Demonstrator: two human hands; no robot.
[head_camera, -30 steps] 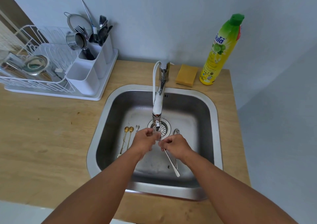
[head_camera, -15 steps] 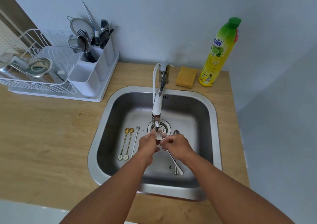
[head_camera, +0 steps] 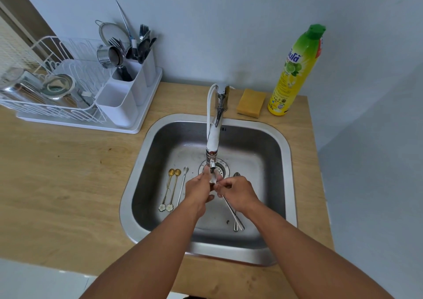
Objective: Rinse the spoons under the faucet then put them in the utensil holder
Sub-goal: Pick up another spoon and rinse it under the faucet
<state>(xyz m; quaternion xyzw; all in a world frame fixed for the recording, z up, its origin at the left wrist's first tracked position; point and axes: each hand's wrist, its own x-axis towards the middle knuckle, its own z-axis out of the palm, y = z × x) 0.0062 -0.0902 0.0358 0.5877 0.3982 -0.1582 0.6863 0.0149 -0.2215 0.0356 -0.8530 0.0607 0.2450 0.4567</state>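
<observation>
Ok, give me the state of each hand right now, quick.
Left hand: fingers on the bowl of the spoon under the faucet.
Right hand: pinches that spoon's handle.

The one camera sits on my head, looking forward and steeply down over my forearms into the sink [head_camera: 288, 161] close below. The wall rises at twelve o'clock, with the dish rack [head_camera: 57, 113] off at ten and the soap bottle [head_camera: 295, 74] at one.
</observation>
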